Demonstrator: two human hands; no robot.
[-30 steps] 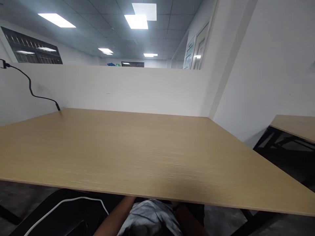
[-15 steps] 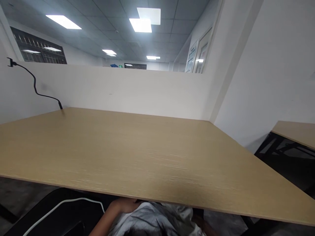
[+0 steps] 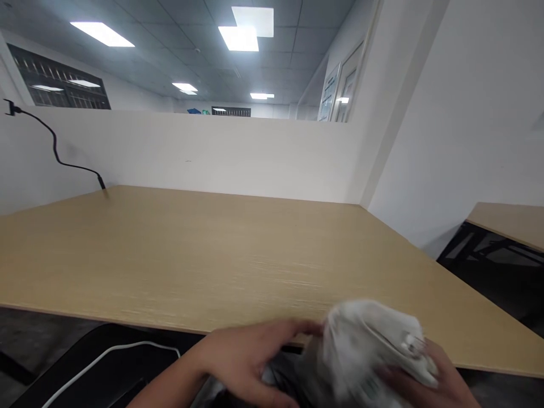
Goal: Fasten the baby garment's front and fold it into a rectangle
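Off-white cloth bundle (image 3: 361, 345), creased & blurred, at btm of frame, right of ctr, lifted over the near edge of a pale wood-grain table (image 3: 212, 243). Small pale knot-like detail on its right side; too blurred to make out.

R hand (image 3: 446, 374), btm right, has the bundle in its grip: back of hand faces outward to the right, fingers curl across the bundle's lower front, forearm running off the btm edge. Thumb is hidden.

L hand (image 3: 242, 354), btm ctr, back of hand up, forearm slanting up from btm left, wrist bent a bit so the hand points right. Fingers reach out nearly straight, held together, tips at the bundle's left edge; blur makes it hard to tell if they press on it. Thumb hangs lower, well apart from the fingers, so the hand is spread in a loose C shape, not clenched.

B/w the hands & below the table edge, part of a dark grey fabric (image 3: 289, 377). Btm left: black chair (image 3: 136, 374) w/ a white cable (image 3: 106, 350) curving over it.

Far side of table: low white partition (image 3: 238, 153). Upper left: black gooseneck holder (image 3: 55, 144), its base at the table's far left corner. Right edge of frame: 2nd table (image 3: 510, 221), same pale top, black legs. Top of frame: grey tiled ceiling w/ bright rect. lights (image 3: 238, 38).
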